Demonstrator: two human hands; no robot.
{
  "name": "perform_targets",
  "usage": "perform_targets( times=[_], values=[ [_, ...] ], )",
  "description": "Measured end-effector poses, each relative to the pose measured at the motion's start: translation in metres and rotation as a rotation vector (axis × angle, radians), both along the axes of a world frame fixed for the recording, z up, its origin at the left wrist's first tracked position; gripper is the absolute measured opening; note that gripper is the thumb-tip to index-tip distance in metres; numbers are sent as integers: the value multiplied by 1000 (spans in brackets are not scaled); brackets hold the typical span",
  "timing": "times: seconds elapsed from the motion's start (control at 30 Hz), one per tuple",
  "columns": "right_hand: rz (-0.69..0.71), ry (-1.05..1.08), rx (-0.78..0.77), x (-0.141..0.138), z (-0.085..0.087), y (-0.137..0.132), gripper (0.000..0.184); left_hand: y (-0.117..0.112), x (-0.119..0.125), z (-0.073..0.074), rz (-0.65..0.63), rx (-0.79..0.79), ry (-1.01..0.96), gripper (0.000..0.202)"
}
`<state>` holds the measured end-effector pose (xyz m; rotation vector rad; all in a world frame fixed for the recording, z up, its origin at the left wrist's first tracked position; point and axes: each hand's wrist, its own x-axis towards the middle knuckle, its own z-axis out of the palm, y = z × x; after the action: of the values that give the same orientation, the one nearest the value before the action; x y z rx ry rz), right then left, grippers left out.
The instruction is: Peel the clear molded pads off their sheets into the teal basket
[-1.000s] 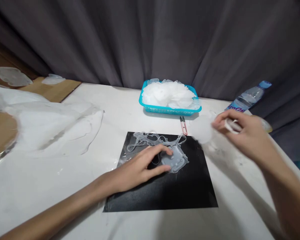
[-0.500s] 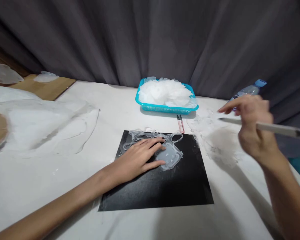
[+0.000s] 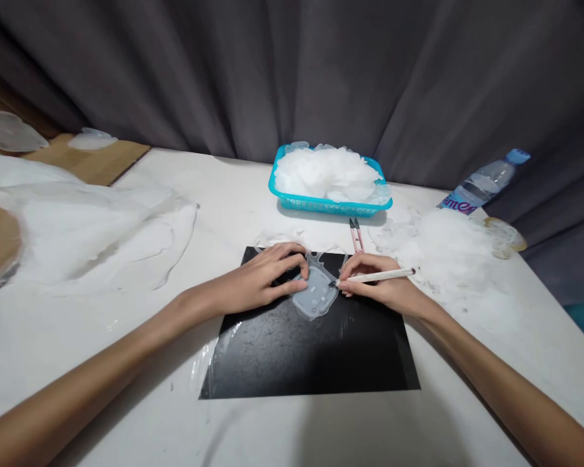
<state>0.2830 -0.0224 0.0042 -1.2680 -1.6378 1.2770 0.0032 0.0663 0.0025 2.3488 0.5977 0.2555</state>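
On the black mat (image 3: 311,363) lies a translucent, flat molded piece (image 3: 314,295) with small raised details and thin clear trim around it. My left hand (image 3: 267,275) rests at its left edge, fingers apart and bent, thumb and fingertips touching the piece. Pinched in my right hand (image 3: 377,279) is a slim white-handled craft knife (image 3: 374,276). Its dark pointed tip meets the right edge of the piece. Part of the clear trim is hidden behind my left hand.
Behind the mat stands a blue basket (image 3: 331,206) heaped with white translucent pieces, with pink-handled thread snips (image 3: 357,237) before it. A pile of clear scraps (image 3: 452,253) and a water bottle (image 3: 484,185) are at right. Plastic sheeting (image 3: 87,233) covers the left.
My right hand has come down and left from the raised position with the craft knife, bringing its tip to the piece. My left fingers have curled, and the piece has shifted slightly left.
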Motion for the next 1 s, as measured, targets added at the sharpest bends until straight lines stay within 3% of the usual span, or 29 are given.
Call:
perform_targets(
  times=[0.13, 0.3, 0.53, 0.63, 0.77, 1.0],
  values=[
    [28, 53, -90, -1, -6, -2, 20, -2, 1, 1, -1, 57, -22, 21],
    [114, -31, -106, -6, 5, -8, 18, -1, -1, -2, -34, 71, -42, 23],
    [162, -111, -126, -23, 10, -20, 15, -12, 8, -5, 106, 303, -33, 26],
    [75, -76, -99, -27, 8, -21, 16, -19, 9, 0, 59, 255, -29, 27],
    [-54, -90, 51, -21, 8, -16, 19, -28, 5, 3, -6, 154, -45, 26],
    [129, -75, 190, -18, 2, -11, 8, -32, 3, -9, -18, 31, -103, 29]
  ],
)
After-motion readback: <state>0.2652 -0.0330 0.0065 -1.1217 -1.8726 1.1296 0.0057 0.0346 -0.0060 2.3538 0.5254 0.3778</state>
